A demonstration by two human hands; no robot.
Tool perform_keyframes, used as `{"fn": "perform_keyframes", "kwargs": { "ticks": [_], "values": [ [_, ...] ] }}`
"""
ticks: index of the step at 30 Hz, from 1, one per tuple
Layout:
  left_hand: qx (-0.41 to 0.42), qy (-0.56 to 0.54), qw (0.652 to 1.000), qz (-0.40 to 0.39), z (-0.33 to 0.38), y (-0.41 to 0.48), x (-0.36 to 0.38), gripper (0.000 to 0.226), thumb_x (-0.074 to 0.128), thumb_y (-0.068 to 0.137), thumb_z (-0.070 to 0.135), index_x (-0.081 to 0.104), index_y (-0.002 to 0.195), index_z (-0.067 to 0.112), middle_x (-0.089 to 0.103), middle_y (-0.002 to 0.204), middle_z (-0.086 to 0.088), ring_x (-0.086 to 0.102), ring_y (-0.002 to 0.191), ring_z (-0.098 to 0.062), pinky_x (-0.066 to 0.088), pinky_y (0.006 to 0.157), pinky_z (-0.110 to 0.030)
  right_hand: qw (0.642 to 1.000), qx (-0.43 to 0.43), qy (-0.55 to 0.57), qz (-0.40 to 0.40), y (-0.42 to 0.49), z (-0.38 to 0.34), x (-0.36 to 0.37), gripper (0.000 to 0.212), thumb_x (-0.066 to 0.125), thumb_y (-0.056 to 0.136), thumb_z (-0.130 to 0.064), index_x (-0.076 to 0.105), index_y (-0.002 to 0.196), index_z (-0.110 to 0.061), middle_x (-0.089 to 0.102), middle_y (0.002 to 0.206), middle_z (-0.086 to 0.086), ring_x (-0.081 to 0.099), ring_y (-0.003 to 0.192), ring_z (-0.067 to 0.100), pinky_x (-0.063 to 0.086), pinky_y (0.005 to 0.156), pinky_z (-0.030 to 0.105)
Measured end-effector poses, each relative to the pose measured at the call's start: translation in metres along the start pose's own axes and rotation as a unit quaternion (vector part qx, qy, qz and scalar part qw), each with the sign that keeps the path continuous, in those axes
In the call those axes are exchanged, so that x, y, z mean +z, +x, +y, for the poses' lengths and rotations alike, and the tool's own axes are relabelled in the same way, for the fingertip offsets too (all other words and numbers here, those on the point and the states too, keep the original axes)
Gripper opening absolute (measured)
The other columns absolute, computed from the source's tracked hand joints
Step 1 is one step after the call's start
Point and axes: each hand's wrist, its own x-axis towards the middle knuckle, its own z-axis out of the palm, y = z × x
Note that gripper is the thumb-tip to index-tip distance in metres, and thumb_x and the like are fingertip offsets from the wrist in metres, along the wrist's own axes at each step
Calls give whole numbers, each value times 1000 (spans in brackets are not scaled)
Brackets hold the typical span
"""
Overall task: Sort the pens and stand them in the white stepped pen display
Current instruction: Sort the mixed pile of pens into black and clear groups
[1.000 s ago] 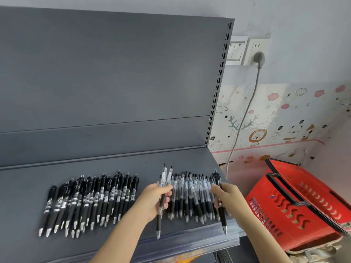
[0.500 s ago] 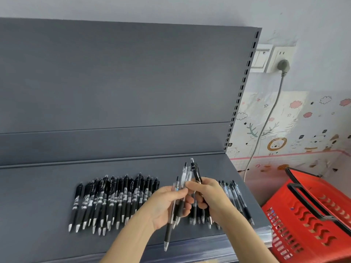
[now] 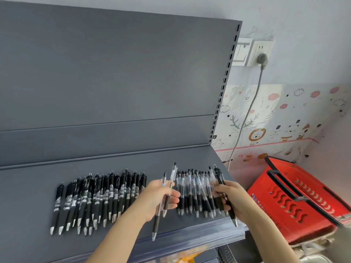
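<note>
Your hands have drawn apart since half a second ago, and the right one is back at the right-hand row. On the grey shelf (image 3: 34,188), the row of black pens (image 3: 98,196) lies just left of your left hand (image 3: 159,198), silver tips toward you. That hand grips a few clear pens (image 3: 171,179) with black grips, tips down. The row of clear pens (image 3: 195,194) lies between your hands. Your right hand (image 3: 234,201) curls round one black pen (image 3: 220,176) over that row's right end. A red basket (image 3: 296,204) stands beyond.
</note>
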Motion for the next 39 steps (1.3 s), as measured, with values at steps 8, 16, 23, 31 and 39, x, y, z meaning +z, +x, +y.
{"fn": "perform_keyframes", "kwargs": {
  "ticks": [8,16,23,31,39],
  "values": [
    [17,138,990,-9,1,18,21,19,58,85,-6,51,103,-5,64,81,-18,67,62,-24,59,61,-36,995,-23,-68,69,10,24,-27,15,61,79,7,58,66,1,47,62,14,34,39,11,28,35,19],
    [16,101,994,23,-6,28,25,38,67,81,0,46,112,-6,63,72,-14,64,51,-22,52,51,-30,995,-23,-77,64,17,25,-24,27,61,80,4,53,56,-4,41,45,1,32,37,10,27,35,18],
    [98,251,956,116,-4,38,35,35,68,81,7,35,70,11,47,68,-10,51,31,-10,47,36,-24,978,-38,-171,115,37,26,-13,21,61,78,-2,45,66,-8,40,51,4,32,43,14,28,40,20],
    [71,412,900,120,-5,51,46,47,68,83,25,27,62,14,45,53,-2,44,36,-15,39,45,-25,964,-54,-232,115,38,27,-6,19,60,83,-12,47,68,-8,37,50,1,33,47,15,29,47,24],
    [2,182,981,70,10,38,27,27,44,92,19,59,95,-4,51,60,-8,38,37,-13,24,36,-17,981,-58,-158,94,25,12,-2,19,53,85,-8,44,68,-8,38,51,1,28,43,13,25,44,23]
  ]
}}
